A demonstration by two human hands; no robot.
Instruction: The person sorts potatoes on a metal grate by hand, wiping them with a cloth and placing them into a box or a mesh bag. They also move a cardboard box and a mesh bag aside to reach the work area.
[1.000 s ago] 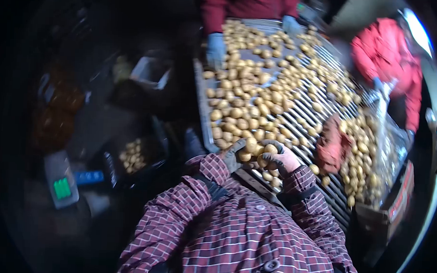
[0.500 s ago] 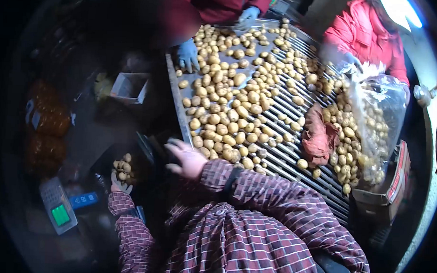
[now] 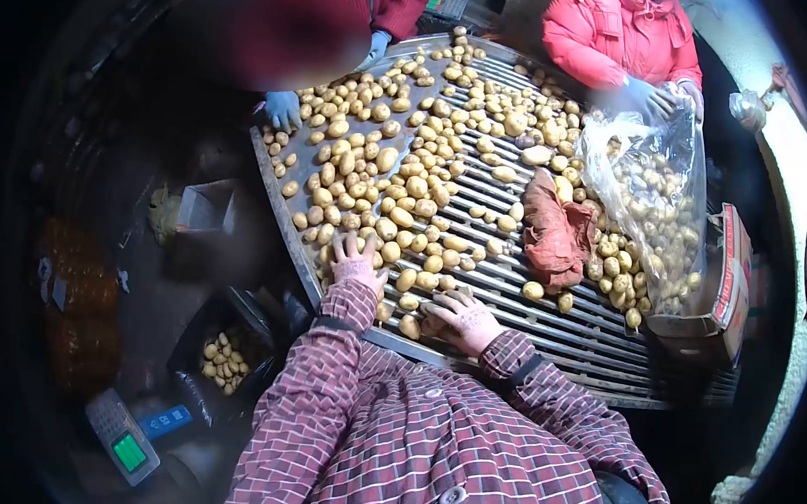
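Note:
Many yellow potatoes (image 3: 406, 185) lie spread over a slatted metal table (image 3: 491, 295). My left hand (image 3: 356, 259) rests among the potatoes near the table's front left edge, its fingers spread. To its right, my right hand (image 3: 465, 319) reaches over the front edge of the slats with fingers apart, touching potatoes beside it. Whether its fingertips grip one is hard to tell. Below and left of the table, a black bag (image 3: 186, 369) stands open with several potatoes (image 3: 225, 363) inside.
A red cloth (image 3: 553, 235) lies on the slats. Beyond it are a clear bag of potatoes (image 3: 662, 234) and a cardboard box (image 3: 729, 290). Two co-workers with blue gloves stand across the table. A scale display (image 3: 128, 447) and white box (image 3: 205, 208) are at left.
Both my hands have moved onto the potatoes at the table's front edge, the left one up from the black bag. The camera view has shifted. The right co-worker's hands now hold the clear bag's top.

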